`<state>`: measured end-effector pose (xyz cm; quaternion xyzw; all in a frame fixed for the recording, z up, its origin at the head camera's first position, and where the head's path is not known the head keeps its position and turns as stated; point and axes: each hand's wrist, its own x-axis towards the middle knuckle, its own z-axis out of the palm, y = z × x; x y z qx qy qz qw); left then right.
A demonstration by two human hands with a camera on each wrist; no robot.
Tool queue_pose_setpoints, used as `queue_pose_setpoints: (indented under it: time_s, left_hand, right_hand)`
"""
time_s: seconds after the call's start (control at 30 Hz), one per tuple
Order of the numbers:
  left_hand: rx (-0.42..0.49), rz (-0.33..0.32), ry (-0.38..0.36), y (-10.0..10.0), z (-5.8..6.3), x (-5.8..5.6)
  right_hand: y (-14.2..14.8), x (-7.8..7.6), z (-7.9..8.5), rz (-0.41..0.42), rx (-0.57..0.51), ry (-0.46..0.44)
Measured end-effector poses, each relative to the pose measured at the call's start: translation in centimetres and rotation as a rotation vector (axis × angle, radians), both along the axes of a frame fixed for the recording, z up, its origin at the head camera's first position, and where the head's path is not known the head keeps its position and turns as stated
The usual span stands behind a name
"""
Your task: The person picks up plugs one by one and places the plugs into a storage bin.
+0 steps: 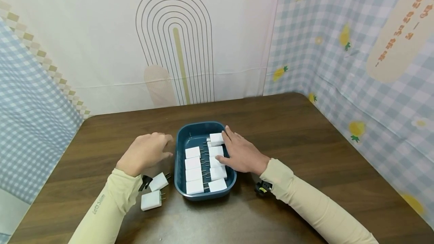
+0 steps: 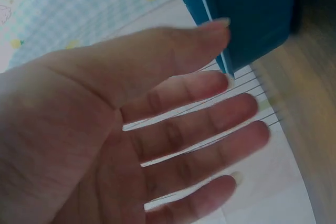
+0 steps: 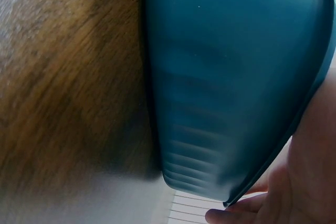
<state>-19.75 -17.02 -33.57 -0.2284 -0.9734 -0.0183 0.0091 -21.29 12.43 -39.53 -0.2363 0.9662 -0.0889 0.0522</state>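
Note:
A dark blue tray [image 1: 190,197] holds several white plug adapters [image 1: 194,174] with metal prongs, laid in two columns. My right hand [image 1: 245,155] reaches over the tray's right rim, fingers spread. Its fingertips touch the right edge of the far adapter [image 1: 216,138], which sits partly over another. The right thumb lies over an adapter lower in that column. In the right wrist view, the hand [image 3: 310,177] is at the rim and its fingertips are partly hidden. My left hand [image 1: 145,153] hovers just left of the tray, fingers loosely extended and palm bare in the left wrist view.
Two more white adapters [image 1: 151,200] lie on the brown wooden table [image 1: 271,123], left of the tray beside the left wrist. Patterned cloth [image 1: 244,40] hangs behind the table and along its sides. Each wrist wears a black strap [image 1: 263,188].

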Motion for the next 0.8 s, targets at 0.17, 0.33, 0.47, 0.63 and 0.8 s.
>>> queue_pose_setpoints:
  time_s: [0.17,0.33,0.47,0.63,0.8]
  left_hand:
    - [-0.019,0.051,-0.120,-0.1,0.0,0.1]
    - [-0.056,0.107,-0.287,-0.2,0.0,0.2]
    - [-0.071,0.139,-0.369,-0.2,-0.4,0.1]
    - [-0.075,0.166,-0.411,-0.1,-1.1,-0.1]
    - [-0.050,0.164,-0.444,0.1,-1.3,-0.1]
  right_hand:
    - [0.0,0.0,0.0,0.002,-0.005,0.002]
    - [0.1,0.1,0.1,0.003,-0.009,0.000]
    - [0.1,0.2,0.1,0.005,-0.009,0.000]
    - [0.1,0.2,0.1,0.008,-0.007,0.000]
    - [0.0,0.1,0.1,0.007,-0.007,0.001]
